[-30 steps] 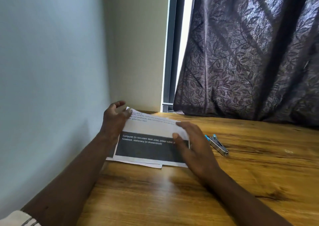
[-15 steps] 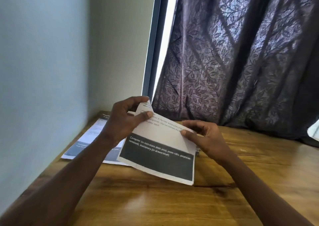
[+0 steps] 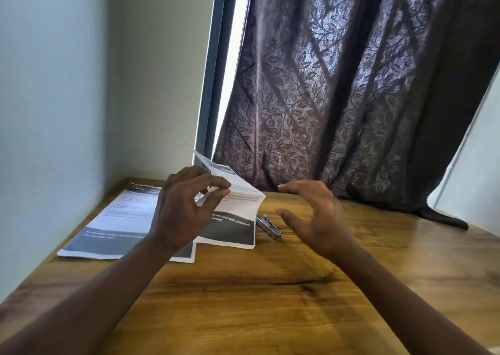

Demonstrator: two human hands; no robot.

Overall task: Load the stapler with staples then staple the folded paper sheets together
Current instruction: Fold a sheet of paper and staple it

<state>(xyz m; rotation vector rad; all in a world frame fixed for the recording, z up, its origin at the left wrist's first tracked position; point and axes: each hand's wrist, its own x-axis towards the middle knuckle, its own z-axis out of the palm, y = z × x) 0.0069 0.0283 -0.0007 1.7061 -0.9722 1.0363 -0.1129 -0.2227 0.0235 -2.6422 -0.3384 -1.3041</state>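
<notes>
- The stapler [image 3: 269,226], silver with a blue far end, lies flat on the wooden surface [image 3: 270,300]. Half a second ago it was almost wholly hidden behind the paper and the right hand; now it shows in full.
- The folded paper [image 3: 238,211] is just left of the stapler, with its dark band lowest. Whether its lower edge touches the surface cannot be told.
- The left-hand grip [image 3: 186,208], further left of the stapler, pinches the paper's upper left part between thumb and fingertips, as it did before.
- The right-hand grip [image 3: 316,219] has let go of the paper's right edge. It now hovers just right of the stapler, wide, with fingers spread and slightly curved, holding nothing and touching neither stapler nor paper.
- A flat printed sheet [image 3: 121,219] lies on the surface well left of the stapler, partly under the left wrist, unmoved.
- A dark patterned curtain [image 3: 351,97] hangs behind the stapler.
</notes>
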